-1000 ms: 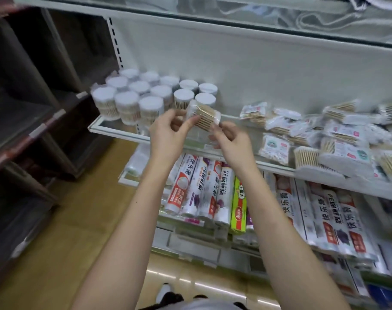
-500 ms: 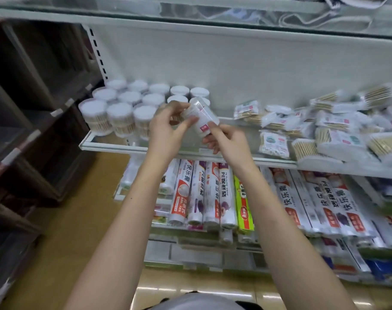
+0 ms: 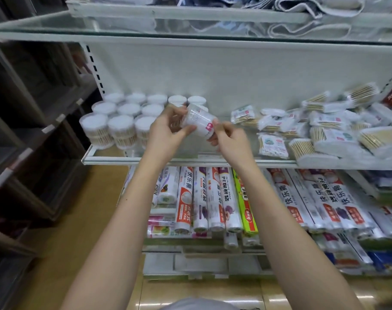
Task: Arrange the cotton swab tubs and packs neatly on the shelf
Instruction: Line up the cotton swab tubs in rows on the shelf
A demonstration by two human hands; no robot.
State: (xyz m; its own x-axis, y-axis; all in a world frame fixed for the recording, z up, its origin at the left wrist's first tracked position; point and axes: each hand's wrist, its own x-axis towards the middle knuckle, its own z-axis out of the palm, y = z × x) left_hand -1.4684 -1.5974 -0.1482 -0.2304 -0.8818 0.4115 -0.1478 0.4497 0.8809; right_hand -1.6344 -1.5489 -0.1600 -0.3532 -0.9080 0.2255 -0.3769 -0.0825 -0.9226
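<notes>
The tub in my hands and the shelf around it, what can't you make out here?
- Held tub: label print, blurred, partly hidden by left hand and right hand, head view.
- Upright tubs: those behind the left hand are hidden.
- Swab packs: cut off by the right edge; print too small.

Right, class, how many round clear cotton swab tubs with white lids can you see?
12: eleven standing tubs in three rows, left on the glass shelf, and one held tub between the left hand and right hand. Others may hide behind them.
</notes>
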